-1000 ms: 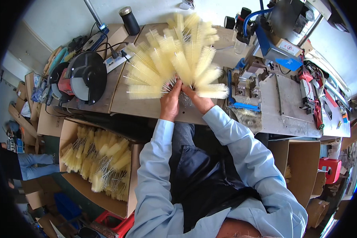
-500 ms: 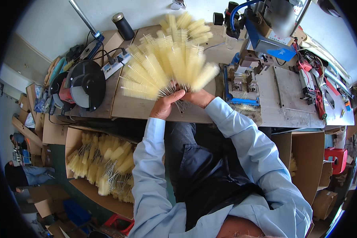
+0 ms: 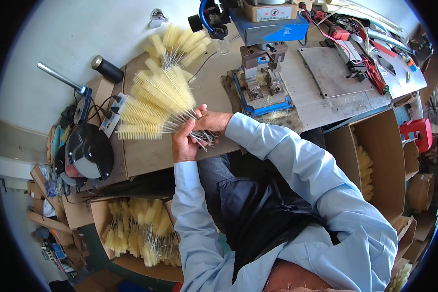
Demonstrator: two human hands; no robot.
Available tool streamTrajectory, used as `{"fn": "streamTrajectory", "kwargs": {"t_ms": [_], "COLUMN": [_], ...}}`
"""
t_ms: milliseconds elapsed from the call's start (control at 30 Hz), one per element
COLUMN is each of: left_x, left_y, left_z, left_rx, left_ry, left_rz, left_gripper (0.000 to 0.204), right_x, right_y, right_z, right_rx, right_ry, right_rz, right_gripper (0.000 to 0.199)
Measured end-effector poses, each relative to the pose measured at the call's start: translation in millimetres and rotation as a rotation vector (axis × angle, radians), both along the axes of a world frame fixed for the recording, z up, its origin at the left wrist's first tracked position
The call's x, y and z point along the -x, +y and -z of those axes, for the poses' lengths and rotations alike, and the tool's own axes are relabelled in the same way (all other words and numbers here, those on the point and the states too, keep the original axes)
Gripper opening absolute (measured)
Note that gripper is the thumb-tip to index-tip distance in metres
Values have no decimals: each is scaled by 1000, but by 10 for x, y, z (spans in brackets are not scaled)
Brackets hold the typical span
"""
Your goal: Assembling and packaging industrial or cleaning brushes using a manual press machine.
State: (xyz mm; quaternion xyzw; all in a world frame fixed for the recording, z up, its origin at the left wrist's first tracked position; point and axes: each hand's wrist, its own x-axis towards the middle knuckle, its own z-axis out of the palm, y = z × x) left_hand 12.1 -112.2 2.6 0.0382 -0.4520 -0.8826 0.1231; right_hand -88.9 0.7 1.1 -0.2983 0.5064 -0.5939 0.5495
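Note:
A fan of pale yellow bottle brushes [image 3: 158, 100] with twisted wire stems spreads over the brown workbench [image 3: 146, 155]. My left hand [image 3: 185, 138] grips the bunch at its wire stems from below. My right hand [image 3: 213, 121] is closed on the same stems from the right, the metal ends [image 3: 204, 138] sticking out between both hands. Both sleeves are light blue.
A cardboard box [image 3: 131, 231] full of the same yellow brushes stands at lower left. A black round motor [image 3: 88, 153] sits at the bench's left end. A blue-framed press machine [image 3: 263, 73] stands right of the brushes. Another carton [image 3: 370, 160] with brushes is at right.
The brush bundle has swung left and closed up into a tighter fan. Both hands stayed on the stems and shifted toward the bench's front edge.

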Motion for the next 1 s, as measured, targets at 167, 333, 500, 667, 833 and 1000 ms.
{"fn": "streamTrajectory", "kwargs": {"t_ms": [167,333,500,667,833,1000], "left_x": [114,27,124,232,-27,21], "left_y": [153,-77,-151,-36,75,-7], "left_z": [-117,-370,-236,335,283,470], "left_rx": [193,256,490,703,1308,1204], "left_ry": [-39,-24,-79,-44,-158,-120], "left_rz": [-122,-295,-417,-310,-471,-401], "left_gripper": [25,17,21,46,50,53], "right_x": [-14,-46,-38,-126,-264,-186], "right_y": [67,241,231,137,101,108], "right_z": [259,197,206,255,-76,-16], "right_rx": [316,358,329,374,387,428], "right_ry": [-183,-101,-110,688,454,454], "right_rz": [129,254,496,678,582,536], "right_gripper": [32,68,74,90,88,83]}}
